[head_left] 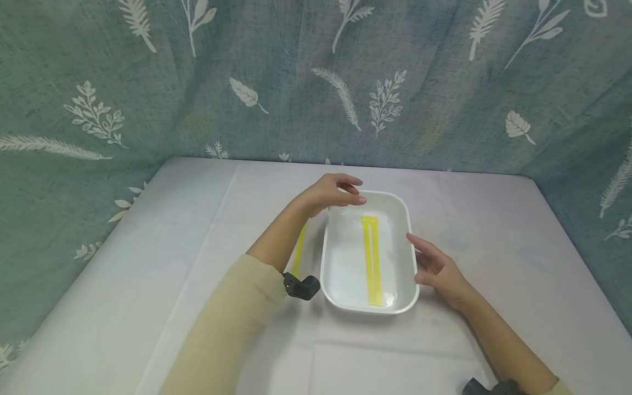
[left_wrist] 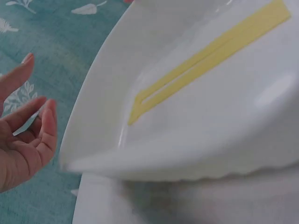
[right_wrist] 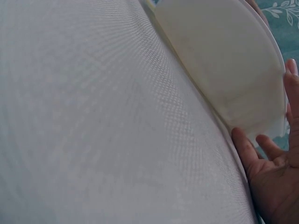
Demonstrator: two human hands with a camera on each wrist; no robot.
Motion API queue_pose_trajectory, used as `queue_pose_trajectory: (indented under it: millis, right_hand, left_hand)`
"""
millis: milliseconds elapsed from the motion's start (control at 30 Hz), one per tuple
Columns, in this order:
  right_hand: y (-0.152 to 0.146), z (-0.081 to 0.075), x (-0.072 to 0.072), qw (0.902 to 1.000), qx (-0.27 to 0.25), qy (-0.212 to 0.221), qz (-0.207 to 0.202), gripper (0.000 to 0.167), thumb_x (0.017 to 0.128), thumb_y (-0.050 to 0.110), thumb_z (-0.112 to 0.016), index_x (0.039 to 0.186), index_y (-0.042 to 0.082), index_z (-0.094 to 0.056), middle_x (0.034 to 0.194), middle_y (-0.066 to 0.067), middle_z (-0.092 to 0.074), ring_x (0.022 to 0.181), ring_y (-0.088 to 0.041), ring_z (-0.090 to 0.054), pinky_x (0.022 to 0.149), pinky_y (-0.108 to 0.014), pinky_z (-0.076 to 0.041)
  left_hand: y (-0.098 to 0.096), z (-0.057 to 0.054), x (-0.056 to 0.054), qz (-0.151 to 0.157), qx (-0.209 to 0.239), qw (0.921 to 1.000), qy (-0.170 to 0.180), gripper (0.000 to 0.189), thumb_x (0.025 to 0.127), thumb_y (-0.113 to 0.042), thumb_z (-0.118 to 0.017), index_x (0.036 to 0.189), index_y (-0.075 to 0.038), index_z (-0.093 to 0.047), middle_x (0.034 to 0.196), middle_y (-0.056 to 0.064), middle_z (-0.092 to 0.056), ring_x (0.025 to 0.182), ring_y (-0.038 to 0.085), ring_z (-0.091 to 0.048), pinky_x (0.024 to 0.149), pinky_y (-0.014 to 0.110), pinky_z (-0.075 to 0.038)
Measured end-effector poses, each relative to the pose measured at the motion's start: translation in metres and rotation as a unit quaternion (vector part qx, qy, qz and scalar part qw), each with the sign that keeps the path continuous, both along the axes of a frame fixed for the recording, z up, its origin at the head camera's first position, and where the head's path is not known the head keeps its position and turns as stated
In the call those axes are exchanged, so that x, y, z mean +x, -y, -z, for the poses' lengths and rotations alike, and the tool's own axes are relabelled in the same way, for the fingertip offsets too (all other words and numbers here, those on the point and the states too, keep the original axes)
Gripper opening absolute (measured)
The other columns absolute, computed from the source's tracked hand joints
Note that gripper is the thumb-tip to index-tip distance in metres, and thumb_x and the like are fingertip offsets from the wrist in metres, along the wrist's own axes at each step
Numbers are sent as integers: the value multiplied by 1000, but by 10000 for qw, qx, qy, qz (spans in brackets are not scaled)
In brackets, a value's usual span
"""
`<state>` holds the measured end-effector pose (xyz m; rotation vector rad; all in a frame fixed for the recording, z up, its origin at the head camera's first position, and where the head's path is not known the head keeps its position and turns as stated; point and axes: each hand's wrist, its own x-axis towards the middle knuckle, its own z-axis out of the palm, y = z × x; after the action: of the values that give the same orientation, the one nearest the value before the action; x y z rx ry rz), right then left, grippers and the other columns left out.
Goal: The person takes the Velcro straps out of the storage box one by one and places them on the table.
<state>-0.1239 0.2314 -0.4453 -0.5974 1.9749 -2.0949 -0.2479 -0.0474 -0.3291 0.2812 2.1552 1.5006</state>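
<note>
A white rectangular tray (head_left: 340,302) with rounded corners stands on the table. Two narrow yellow strips (head_left: 375,269) lie side by side on its floor, lengthwise, their far ends looking like small loops. Over the tray's far left corner hovers my left hand (head_left: 332,193), its fingers loosely bent and nothing between them; the left wrist view shows that hand (left_wrist: 25,140) apart from the rim. At the right side, the fingertips and thumb of my right hand (head_left: 440,274) touch the tray's edge without curling around it. Another yellow strip (head_left: 299,249) lies left of the tray, partly hidden by my left forearm.
A white cloth (head_left: 197,307) with fold creases covers the table. Behind it and at both sides hangs a blue-green curtain (head_left: 296,82) with white leaf patterns. A dark wrist camera (head_left: 302,287) on the left arm sits close to the tray's left rim.
</note>
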Motion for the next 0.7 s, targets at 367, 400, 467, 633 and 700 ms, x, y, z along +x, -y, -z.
queue_pose_trajectory:
  millis: [367,400,467,633,700]
  right_hand:
    - [-1,-1,0,9999,111,41,69,75,81,12,-75,146,10,-36,142,14,-41,123,-3,-47,95,-20,-45]
    - [-1,-1,0,9999,90,36,57,75,81,12,-75,146,10,-36,142,13,-41,123,-4,-48,95,-20,-46]
    - [-2,-1,0,10000,60,27,48,75,81,12,-75,145,10,-37,142,13,-42,122,-4,-48,94,-20,-46]
    - [-2,0,0,9999,-114,-2,-105,75,81,7,-73,146,8,-36,144,10,-41,123,-6,-48,95,-21,-46]
    - [-2,0,0,9997,-192,-14,-178,75,81,4,-73,146,7,-35,145,9,-40,124,-7,-47,95,-21,-46]
  left_hand:
    - [-40,13,-4,-198,-182,9914,1278,61,78,-17,-78,132,-6,-53,115,8,-56,111,25,-57,94,34,-50]
    - [-42,15,-4,-261,-201,9900,1369,62,78,-16,-79,133,-5,-52,116,8,-56,110,25,-57,91,33,-51]
    - [-46,20,-5,-374,-317,9883,1443,64,77,-17,-80,134,-6,-52,116,8,-58,106,23,-58,86,31,-53]
    - [-53,33,-1,-506,-791,9896,1092,65,73,-16,-83,130,-8,-54,117,6,-55,82,18,-59,74,29,-56]
    - [-54,39,2,-484,-1006,9903,823,63,72,-14,-83,128,-7,-54,114,6,-54,71,16,-56,68,28,-55]
